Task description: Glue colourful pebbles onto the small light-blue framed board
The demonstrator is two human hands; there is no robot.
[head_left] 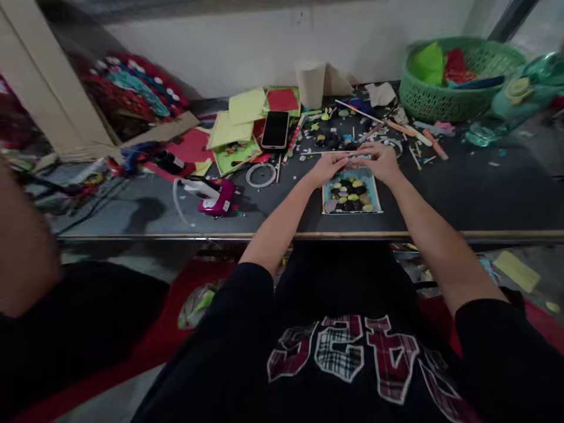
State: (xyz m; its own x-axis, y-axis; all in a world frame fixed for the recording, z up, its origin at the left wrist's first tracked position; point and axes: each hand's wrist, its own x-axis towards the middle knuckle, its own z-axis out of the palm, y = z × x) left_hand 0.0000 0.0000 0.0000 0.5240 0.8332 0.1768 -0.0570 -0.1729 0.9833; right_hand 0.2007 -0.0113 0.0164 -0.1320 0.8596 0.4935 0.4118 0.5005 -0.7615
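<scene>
Both hands meet over the far edge of a small light-blue panel (375,187) near the table's front edge. Black, yellow and grey pebble-like pieces (351,200) cover its near part, and pale strips edge it. My left hand (328,168) has its fingers pinched on a thin pale stick (318,153), which runs level across to the right. My right hand (381,161) is closed at the stick's other end, its fingertips close to the left ones. Fingers partly hide the panel's far part. Any smaller piece between the fingertips is too small to make out.
A black phone (275,129) lies on yellow and red sheets. Left of my arm stands a magenta-and-white tool (218,198); a clear tape ring (261,175) is nearby. Scraps and sticks litter the back. At right are a green basket (462,103) and clear bottle (506,108). Another person's arm (26,247) is at left.
</scene>
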